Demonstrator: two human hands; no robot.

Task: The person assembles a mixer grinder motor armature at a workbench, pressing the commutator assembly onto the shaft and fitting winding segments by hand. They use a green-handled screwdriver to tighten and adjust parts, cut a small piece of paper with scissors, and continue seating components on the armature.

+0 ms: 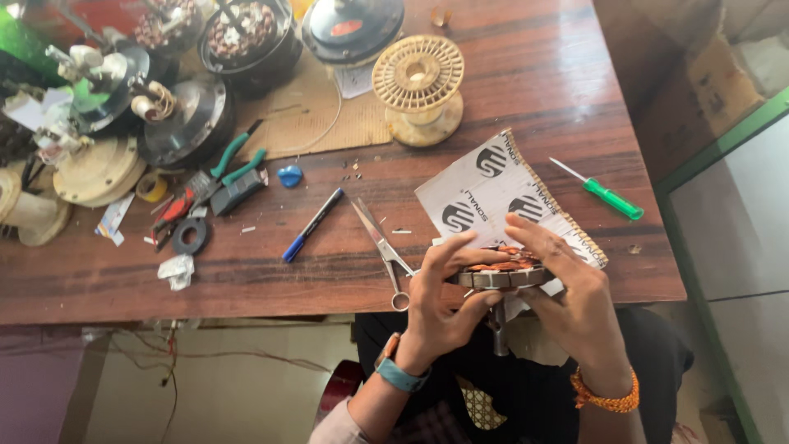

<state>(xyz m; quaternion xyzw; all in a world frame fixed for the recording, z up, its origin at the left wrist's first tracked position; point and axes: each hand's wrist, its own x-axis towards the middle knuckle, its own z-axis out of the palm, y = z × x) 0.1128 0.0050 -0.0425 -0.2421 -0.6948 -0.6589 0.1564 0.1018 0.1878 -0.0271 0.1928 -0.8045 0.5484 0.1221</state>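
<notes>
A round metal stator [503, 275] wound with copper wire, with a shaft pointing down, is held over my lap at the table's near edge. My left hand [440, 304] grips its left rim, thumb and fingers curled around it. My right hand [567, 288] holds the right rim, fingers laid across the copper windings on top. Beneath them lies a white printed sheet of insulating paper [493, 193] on the wooden table [534, 74].
Scissors [382, 242], a blue pen [312, 224], a green screwdriver [608, 196], green-handled pliers [230, 164], a tape roll [191, 235] and an empty cream spool [417, 80] lie on the table. Several motor housings and wound stators [246, 33] crowd the far left.
</notes>
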